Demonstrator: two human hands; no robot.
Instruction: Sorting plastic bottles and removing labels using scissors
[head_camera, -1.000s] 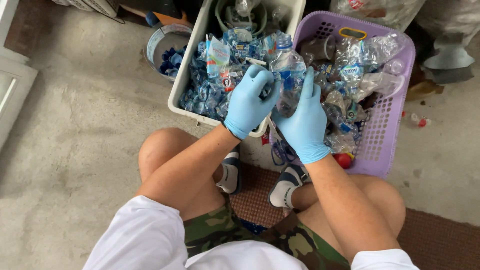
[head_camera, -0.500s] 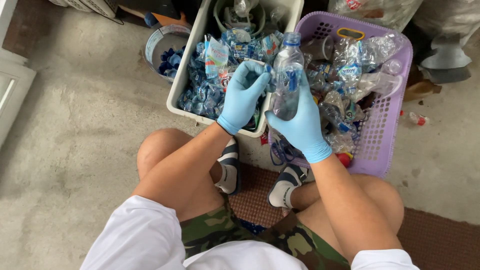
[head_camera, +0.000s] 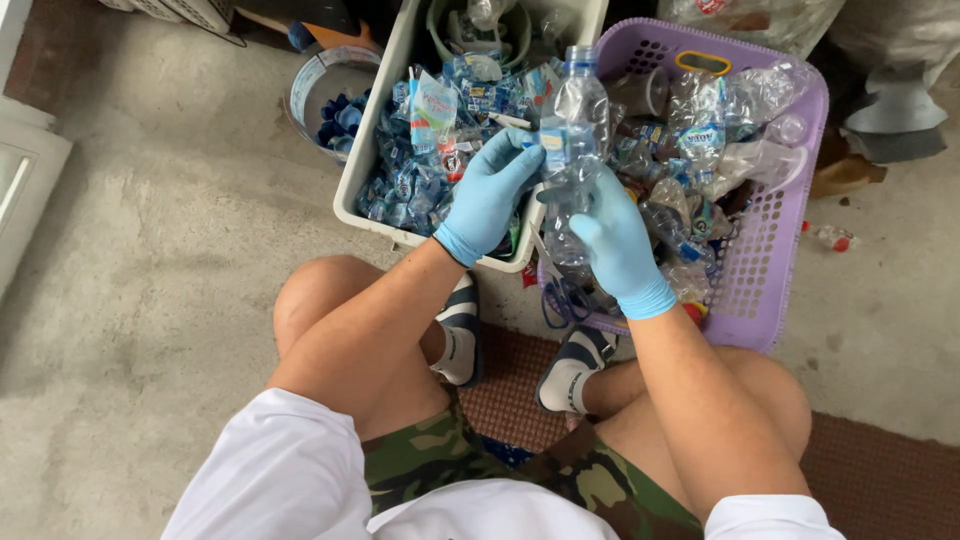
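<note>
On the grey concrete floor (head_camera: 150, 250), I sit by a white bin (head_camera: 372, 160) and a purple basket (head_camera: 780, 240) | clear plastic bottle (head_camera: 574, 120) stands upright between my hands, above both | right hand (head_camera: 615, 240) wraps its bottom, left hand (head_camera: 490, 195) pinches its label; both grips closed on it | blue gloves, arms stretched forward over my knees

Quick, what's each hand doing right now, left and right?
Left hand: closed on the label of the clear plastic bottle, pinching it.
Right hand: closed around the same bottle's lower body, holding it upright.
</note>
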